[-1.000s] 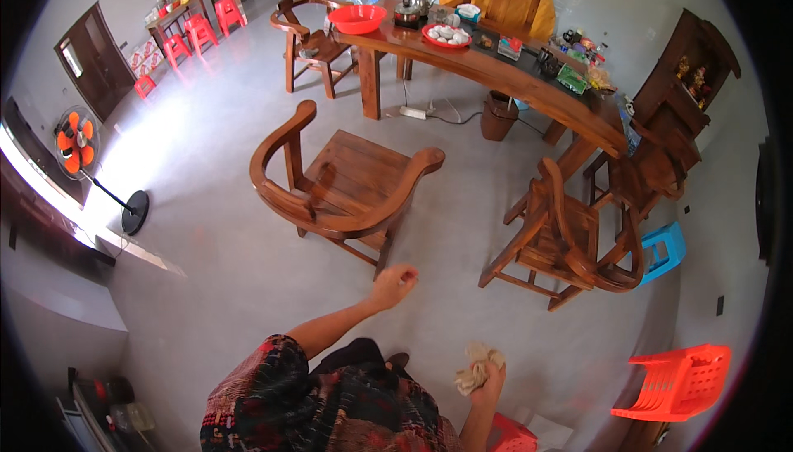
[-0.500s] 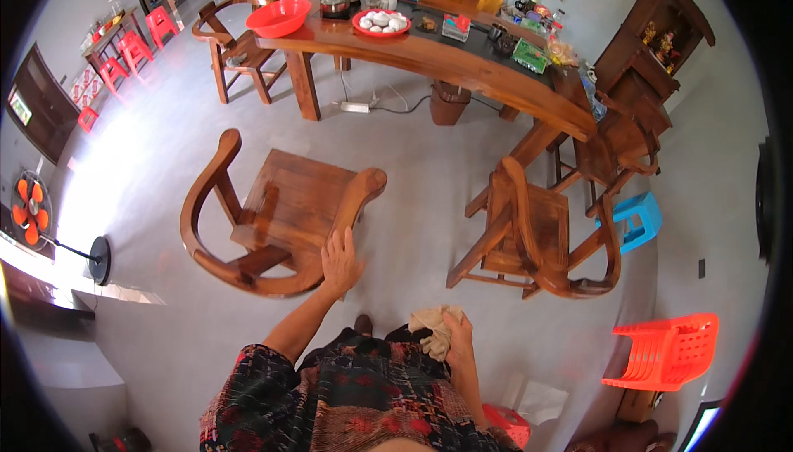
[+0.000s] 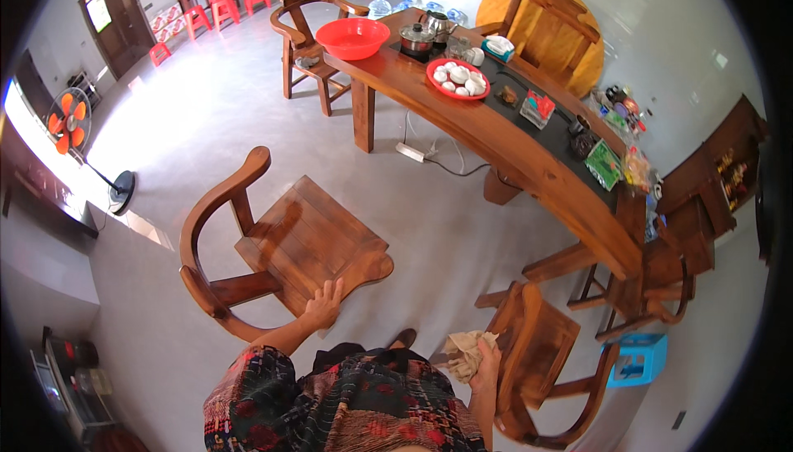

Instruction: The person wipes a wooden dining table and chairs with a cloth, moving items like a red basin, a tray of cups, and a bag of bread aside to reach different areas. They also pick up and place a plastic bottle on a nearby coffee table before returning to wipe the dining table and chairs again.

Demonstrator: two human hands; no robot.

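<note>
My left hand point(image 3: 324, 304) rests with spread fingers on the front edge of the seat of a wooden armchair point(image 3: 273, 246) with a curved back. Low at my right side, my right hand point(image 3: 486, 361) is closed around a crumpled beige cloth point(image 3: 462, 352). That hand hangs just beside a second wooden armchair point(image 3: 541, 353). My patterned dark sleeves and body fill the lower middle of the view.
A long curved wooden table point(image 3: 496, 130) runs across the upper right, carrying a red basin point(image 3: 353, 37), a red tray of white cups point(image 3: 458, 79), a pot and small items. Another chair point(image 3: 307, 35) stands behind it. A blue stool point(image 3: 636, 359) sits at right, a standing fan point(image 3: 70, 126) at left.
The view has shifted closer to the near armchair. My left hand has come down onto its seat edge. The cloth stays in my right hand, now nearer the second chair.
</note>
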